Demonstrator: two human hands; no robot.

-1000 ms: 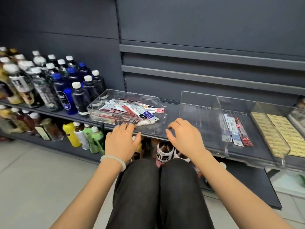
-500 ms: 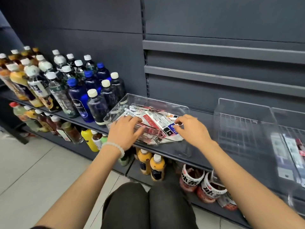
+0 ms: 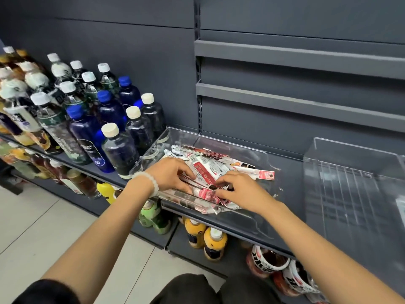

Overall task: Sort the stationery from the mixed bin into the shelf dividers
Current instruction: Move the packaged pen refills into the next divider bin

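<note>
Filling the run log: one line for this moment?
phase: picking | left hand: in clear bin | right hand: on stationery packets | dividers: untouched

Bottles [image 3: 114, 137] crowd bin [image 3: 252, 154] left; clear divider [image 3: 350, 172] right; open above

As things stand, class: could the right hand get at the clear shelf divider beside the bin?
Probably yes. The right hand is busy among packets in the bin, but nothing stands between it and the divider.
</note>
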